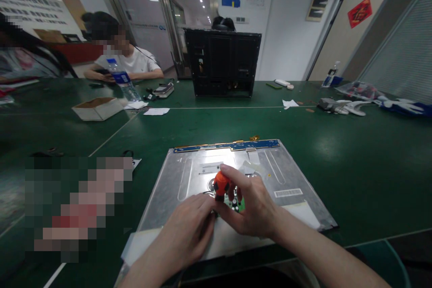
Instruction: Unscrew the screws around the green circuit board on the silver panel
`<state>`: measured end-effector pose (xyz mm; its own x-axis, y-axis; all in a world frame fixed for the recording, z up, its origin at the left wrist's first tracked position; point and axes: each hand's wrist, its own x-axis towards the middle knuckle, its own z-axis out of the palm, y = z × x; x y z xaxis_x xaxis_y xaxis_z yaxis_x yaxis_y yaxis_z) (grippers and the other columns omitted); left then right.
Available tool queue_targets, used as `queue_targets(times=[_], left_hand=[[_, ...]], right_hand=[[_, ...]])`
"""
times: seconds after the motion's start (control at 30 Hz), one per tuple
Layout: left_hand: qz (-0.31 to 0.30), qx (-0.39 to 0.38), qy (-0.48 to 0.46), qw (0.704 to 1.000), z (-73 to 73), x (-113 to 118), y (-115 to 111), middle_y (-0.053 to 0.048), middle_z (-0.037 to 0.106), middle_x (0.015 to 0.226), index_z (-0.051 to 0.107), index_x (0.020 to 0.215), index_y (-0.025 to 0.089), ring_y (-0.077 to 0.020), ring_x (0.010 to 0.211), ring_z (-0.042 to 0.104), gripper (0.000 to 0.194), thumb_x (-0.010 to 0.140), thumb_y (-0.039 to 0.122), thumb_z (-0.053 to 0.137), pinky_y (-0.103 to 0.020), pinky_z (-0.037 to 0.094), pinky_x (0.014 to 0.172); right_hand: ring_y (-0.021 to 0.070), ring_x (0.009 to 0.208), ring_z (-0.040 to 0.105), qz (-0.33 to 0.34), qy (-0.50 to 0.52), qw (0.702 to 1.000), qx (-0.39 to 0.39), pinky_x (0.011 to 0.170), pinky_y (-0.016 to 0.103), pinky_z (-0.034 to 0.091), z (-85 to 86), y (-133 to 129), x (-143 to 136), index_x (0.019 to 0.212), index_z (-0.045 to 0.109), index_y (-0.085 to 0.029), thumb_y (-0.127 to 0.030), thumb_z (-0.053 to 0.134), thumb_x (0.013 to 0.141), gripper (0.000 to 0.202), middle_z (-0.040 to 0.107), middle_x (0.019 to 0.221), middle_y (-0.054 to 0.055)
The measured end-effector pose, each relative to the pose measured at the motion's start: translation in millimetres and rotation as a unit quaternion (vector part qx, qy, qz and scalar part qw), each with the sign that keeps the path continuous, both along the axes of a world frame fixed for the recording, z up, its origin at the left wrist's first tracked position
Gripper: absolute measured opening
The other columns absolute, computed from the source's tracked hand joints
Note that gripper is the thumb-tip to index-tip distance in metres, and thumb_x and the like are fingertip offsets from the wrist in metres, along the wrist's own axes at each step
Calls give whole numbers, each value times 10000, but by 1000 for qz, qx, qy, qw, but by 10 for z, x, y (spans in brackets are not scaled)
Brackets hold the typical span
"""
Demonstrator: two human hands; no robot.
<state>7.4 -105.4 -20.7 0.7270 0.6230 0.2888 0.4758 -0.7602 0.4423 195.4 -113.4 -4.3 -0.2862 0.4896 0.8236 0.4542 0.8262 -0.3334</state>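
A silver metal panel lies on the green table, with a blue circuit strip along its far edge. Over a small green circuit board near its middle, my right hand grips an orange and black screwdriver handle by its top and side; the tool's tip is hidden. My left hand rests beside it on the panel, fingers pressed together near the tool's lower end. What those fingers hold, if anything, is hidden. A white barcode label sits on the panel's right side.
A black monitor-like frame stands at the far side. Back left are a cardboard box, a water bottle and a seated person. Gloves and plastic bags lie back right. A blurred patch covers the near left.
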Motion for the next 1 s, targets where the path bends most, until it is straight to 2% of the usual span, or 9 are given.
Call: queue_targets(times=[0.2,0.47,0.63,0.77,1.0], left_hand=[[11,5,-6,1000,-5,3,-12,-66,636,848,511,886,194,-210,755,594,153,847,108,390,-350,483,688],[2,3,3,1000,5,1,1,-71,647,855,527,931,192,-219,758,603,180,829,110,403,-351,488,681],[4,1,-11,1000,21,9,-9,-78,647,844,550,919,185,-212,748,600,189,832,109,401,-348,489,678],[-5,-10,-9,1000,32,4,-11,-82,657,903,559,1002,189,-216,794,614,210,860,125,418,-354,501,704],[-7,-13,-4,1000,-18,-18,19,-78,662,893,558,987,190,-221,795,625,197,895,127,396,-347,499,692]], right_hand=[[124,650,604,-4,-31,1000,1,525,239,497,16,15,11,1459,211,-224,-220,538,906,642,669,953,44],[124,557,588,-20,-17,1000,-12,479,250,505,22,-39,7,1451,209,-114,-166,512,856,670,681,938,92],[118,556,582,-20,-18,1000,-2,466,244,506,35,-41,5,1434,217,-133,-165,510,856,649,668,970,95],[126,558,583,-13,0,1000,-16,458,244,504,22,-39,7,1431,235,-139,-167,523,851,648,658,887,70],[128,567,577,3,2,1000,-24,472,249,496,5,-43,21,1447,215,-120,-162,524,845,678,651,863,64]])
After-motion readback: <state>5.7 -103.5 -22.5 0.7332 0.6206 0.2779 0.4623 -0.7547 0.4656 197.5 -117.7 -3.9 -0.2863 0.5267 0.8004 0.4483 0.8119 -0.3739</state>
